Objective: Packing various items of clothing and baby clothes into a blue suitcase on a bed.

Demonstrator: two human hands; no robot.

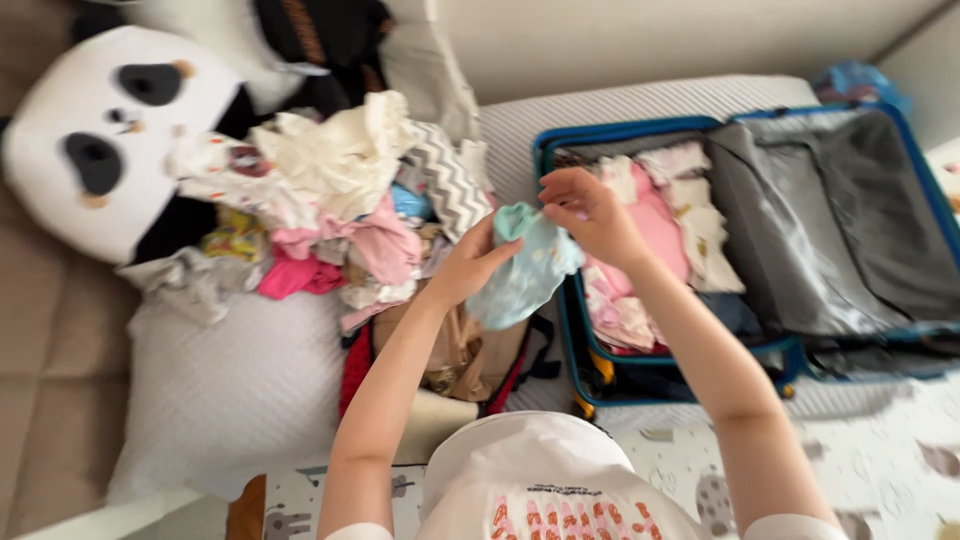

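Observation:
A small light blue garment [528, 268] hangs between both hands above the bed. My left hand [468, 266] grips its lower left side. My right hand [590, 212] pinches its top edge. Just right of the hands lies an open blue suitcase [640, 132], its left half filled with pink and white clothes [655, 235]. Left of the hands rises a loose pile of clothes [340, 200] in white, pink and a grey zigzag print.
A large panda plush [100, 130] sits at the far left on a tan mattress. A grey pillow [230, 390] lies under the pile. The suitcase's grey-lined lid [850, 220] lies flat at right. A white cap brim [540, 470] fills the bottom.

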